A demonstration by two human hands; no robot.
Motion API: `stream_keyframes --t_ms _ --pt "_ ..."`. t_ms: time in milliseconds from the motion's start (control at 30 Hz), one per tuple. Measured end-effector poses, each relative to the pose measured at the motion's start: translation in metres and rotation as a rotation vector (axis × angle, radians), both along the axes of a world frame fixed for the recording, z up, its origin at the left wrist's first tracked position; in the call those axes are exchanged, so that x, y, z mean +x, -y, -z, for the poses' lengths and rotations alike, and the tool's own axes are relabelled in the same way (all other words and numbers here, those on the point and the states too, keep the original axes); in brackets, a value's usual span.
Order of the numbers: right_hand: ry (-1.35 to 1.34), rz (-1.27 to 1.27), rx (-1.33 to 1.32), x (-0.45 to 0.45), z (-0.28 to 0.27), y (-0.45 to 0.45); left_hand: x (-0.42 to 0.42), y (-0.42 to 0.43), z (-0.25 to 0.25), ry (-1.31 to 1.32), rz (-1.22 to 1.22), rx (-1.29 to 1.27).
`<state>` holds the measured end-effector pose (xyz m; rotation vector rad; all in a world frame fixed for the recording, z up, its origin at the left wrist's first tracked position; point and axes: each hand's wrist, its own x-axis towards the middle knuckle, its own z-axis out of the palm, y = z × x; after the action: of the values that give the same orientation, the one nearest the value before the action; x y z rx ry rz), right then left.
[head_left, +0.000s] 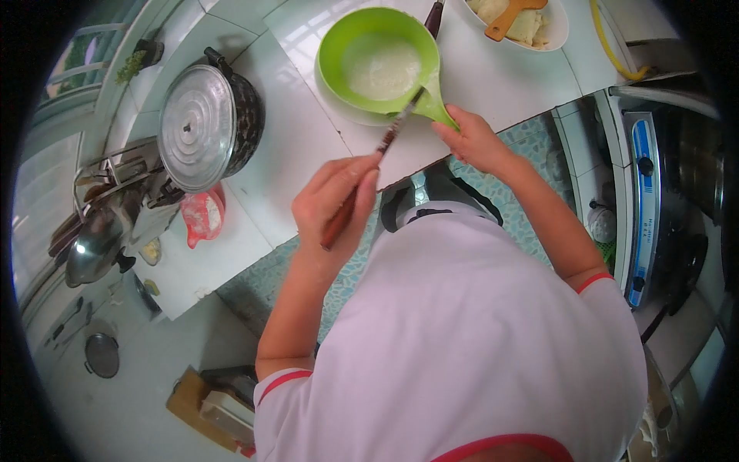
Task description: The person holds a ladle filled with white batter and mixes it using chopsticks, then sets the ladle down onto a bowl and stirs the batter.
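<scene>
A lime-green bowl with a long handle (332, 65) stands on the white counter, with a pale, whitish mixture (382, 68) inside. My right hand (479, 140) is closed around the end of the bowl's handle. In my left hand (331, 196) is a slim utensil with a brown handle (339, 222), held at a slant. Its narrow, white-smeared shaft (398, 127) reaches over the bowl's near rim, where the handle joins. Whether that end is a blade or something else I cannot make out.
A lidded metal pot (196, 127) stands left on the counter (296, 127), near a red scoop (204, 215) and a utensil rack (115, 185). A white dish (558, 31) holds pale dough-like food and a wooden spatula (508, 17). At right is a gas stove (643, 208).
</scene>
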<state>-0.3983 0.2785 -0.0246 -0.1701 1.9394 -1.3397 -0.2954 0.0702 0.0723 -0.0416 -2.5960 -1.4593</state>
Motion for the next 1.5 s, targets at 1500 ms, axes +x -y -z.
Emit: stream_keyframes --t_ms 1500 --pt "0.247 -0.017 -0.251 -0.004 0.021 0.002 -0.044 -0.018 0.015 -0.035 -0.12 -0.029"
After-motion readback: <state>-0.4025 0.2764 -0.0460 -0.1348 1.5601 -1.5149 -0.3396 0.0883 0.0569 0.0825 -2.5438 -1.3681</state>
